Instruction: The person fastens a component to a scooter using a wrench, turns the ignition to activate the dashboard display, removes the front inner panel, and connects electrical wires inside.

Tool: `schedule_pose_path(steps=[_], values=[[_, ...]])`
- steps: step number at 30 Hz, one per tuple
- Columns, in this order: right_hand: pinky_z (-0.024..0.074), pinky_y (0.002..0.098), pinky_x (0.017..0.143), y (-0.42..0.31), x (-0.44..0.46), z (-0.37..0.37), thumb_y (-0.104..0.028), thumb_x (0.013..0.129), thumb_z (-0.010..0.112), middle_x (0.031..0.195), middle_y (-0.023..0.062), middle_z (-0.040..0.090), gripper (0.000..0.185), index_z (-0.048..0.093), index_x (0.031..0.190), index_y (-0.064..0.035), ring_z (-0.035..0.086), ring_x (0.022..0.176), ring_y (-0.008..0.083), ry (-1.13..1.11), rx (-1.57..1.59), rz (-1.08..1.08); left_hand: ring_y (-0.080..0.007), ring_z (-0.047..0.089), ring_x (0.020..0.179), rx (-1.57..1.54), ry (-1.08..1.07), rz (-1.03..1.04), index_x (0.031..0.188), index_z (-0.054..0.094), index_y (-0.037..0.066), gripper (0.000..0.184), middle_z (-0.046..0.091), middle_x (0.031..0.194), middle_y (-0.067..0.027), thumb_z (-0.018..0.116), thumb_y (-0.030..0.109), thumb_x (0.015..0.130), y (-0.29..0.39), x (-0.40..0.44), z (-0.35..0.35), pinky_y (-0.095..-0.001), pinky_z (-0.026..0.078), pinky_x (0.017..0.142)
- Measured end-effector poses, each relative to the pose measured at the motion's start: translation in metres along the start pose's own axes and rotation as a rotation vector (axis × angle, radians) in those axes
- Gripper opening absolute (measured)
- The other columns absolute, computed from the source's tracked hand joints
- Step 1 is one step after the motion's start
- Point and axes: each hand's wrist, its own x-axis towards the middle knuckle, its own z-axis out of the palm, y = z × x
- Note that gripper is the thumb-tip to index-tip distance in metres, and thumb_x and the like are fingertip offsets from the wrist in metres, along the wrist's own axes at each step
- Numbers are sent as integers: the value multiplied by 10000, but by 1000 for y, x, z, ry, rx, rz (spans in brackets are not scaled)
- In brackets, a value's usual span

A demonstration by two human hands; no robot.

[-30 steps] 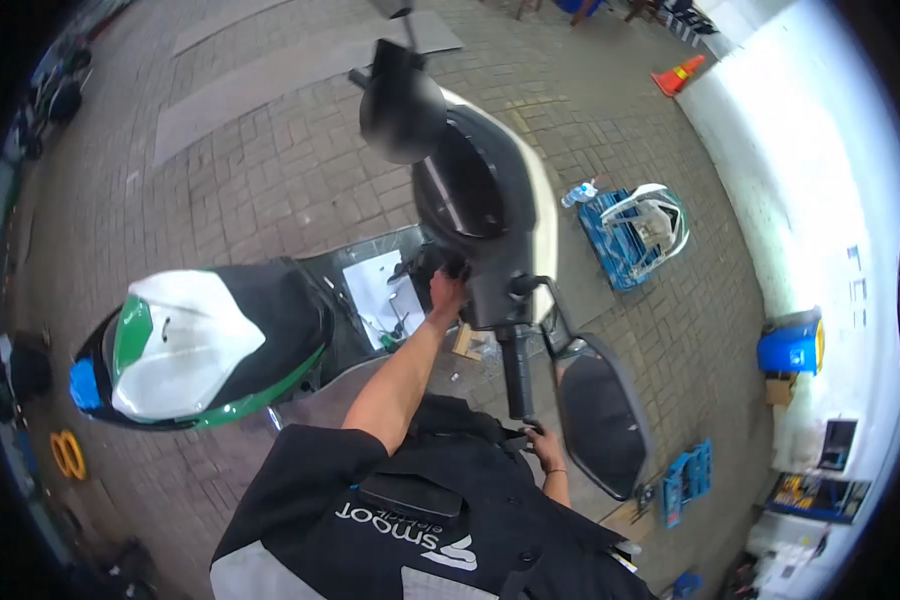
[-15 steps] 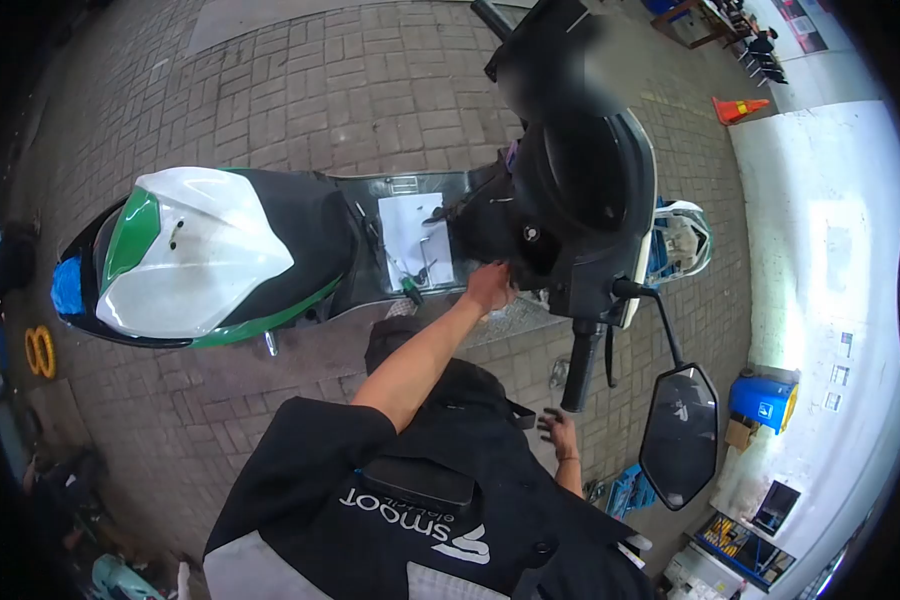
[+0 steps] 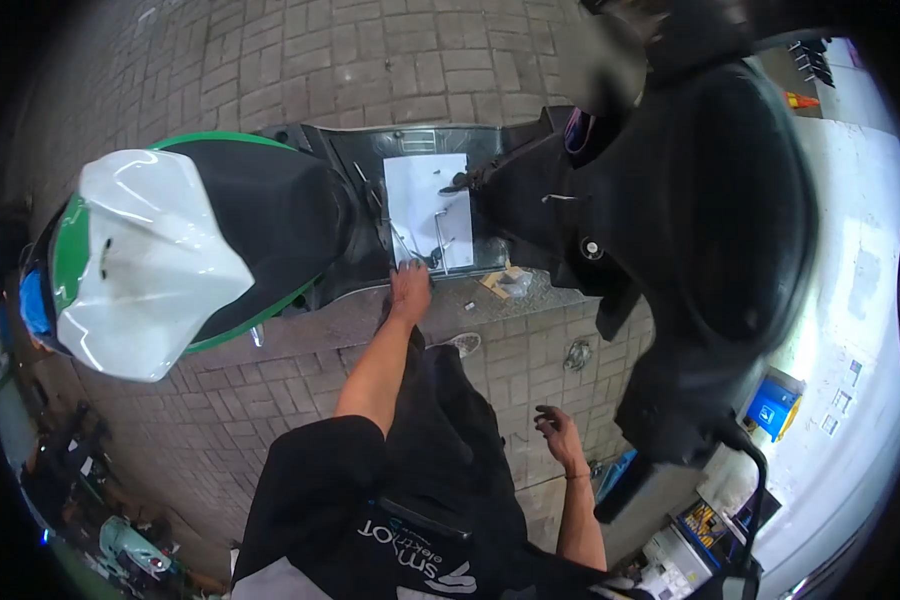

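Observation:
My left hand (image 3: 410,290) reaches down to the near edge of the scooter's footboard (image 3: 490,252), its fingers closed around the handle end of a screwdriver (image 3: 400,238). The handle is hidden under the hand, and the shaft points up and left over a white sheet of paper (image 3: 425,185). An L-shaped hex key (image 3: 441,238) and small dark parts lie on the sheet beside it. My right hand (image 3: 560,437) hangs in the air right of my legs, open and holding nothing, its fingertips darkened.
A white body panel (image 3: 150,265) rests on the black seat (image 3: 270,205). To the right stand the dark front cover (image 3: 620,200) and handlebar grip (image 3: 625,490). A small cardboard piece with clear plastic (image 3: 510,282) lies beside the footboard. A blue bin (image 3: 773,410) stands by the wall.
My left hand has moved left from beside the front cover to the green-handled screwdriver and covers its handle. My right hand stays low and open. The view has shifted and come closer to the front cover.

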Motion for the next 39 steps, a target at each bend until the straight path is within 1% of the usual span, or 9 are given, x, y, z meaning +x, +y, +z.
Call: schedule_pose_path(steps=[6, 10, 16, 20, 21, 24, 28, 31, 39], values=[[575, 371, 878, 10, -23, -13, -78, 954, 656, 1087, 161, 778, 368, 683, 1318, -24, 748, 985, 260, 79, -63, 73, -339, 608, 1229, -5, 22, -44, 1223, 649, 70, 431, 629, 1239, -134, 750, 91, 805, 20, 65, 27, -516, 488, 1006], [578, 350, 844, 34, -37, -16, -99, 990, 646, 1076, 158, 783, 348, 669, 1324, -6, 756, 960, 231, 65, -67, 88, -339, 649, 1150, 160, 38, 85, 1163, 668, 56, 262, 652, 1206, -138, 647, 71, 902, 15, 68, 33, -467, 525, 952], [581, 330, 778, 56, -41, -1, -127, 991, 626, 1080, 154, 783, 360, 677, 1334, -33, 755, 951, 210, 73, -79, 119, -418, 681, 1023, -318, 58, -99, 1005, 690, -35, 230, 679, 1034, -202, 730, 82, 811, -7, 50, -30, -514, 551, 854], [572, 339, 793, 46, -31, 9, -155, 1009, 635, 1098, 142, 774, 366, 663, 1352, -30, 746, 972, 221, 59, 32, 85, -308, 728, 837, -781, 70, -152, 926, 728, -50, 291, 739, 866, -184, 771, 237, 901, 3, 28, -108, -439, 547, 778], [571, 342, 798, 51, -23, 14, -158, 1008, 638, 1104, 141, 774, 367, 662, 1352, -31, 744, 981, 223, 79, -13, 34, -228, 711, 821, -833, 91, -86, 997, 728, -38, 248, 733, 847, -152, 747, 205, 951, 4, 28, -107, -380, 542, 746], [569, 347, 803, 29, -24, 20, -163, 1008, 638, 1120, 135, 772, 364, 665, 1348, -35, 740, 997, 223, 69, -15, 34, -191, 704, 814, -1104, 160, 69, 1061, 710, -20, 133, 727, 862, -121, 703, 80, 974, 78, -2, -190, -349, 535, 719], [569, 341, 798, 23, -26, 27, -165, 1006, 637, 1121, 125, 772, 368, 661, 1350, -37, 739, 983, 213, 103, 126, 6, -365, 700, 922, -857, 380, 574, 1155, 669, -10, 273, 681, 1055, -196, 676, -71, 889, 149, -15, -246, -448, 556, 747], [569, 335, 794, 19, -30, 26, -156, 1006, 629, 1125, 121, 771, 366, 660, 1351, -39, 740, 979, 209, 93, 142, 25, -440, 666, 906, -787, 360, 645, 1181, 668, -11, 270, 643, 1023, -212, 679, -42, 913, 176, -8, -241, -467, 551, 734], [578, 349, 810, 31, -47, 22, -134, 1004, 610, 1158, 128, 765, 367, 655, 1358, -49, 741, 1005, 219, 62, 116, 141, -432, 644, 1007, -674, 434, 767, 1223, 642, -22, 351, 627, 1145, -210, 660, -53, 873, 191, 2, -225, -492, 546, 806]])
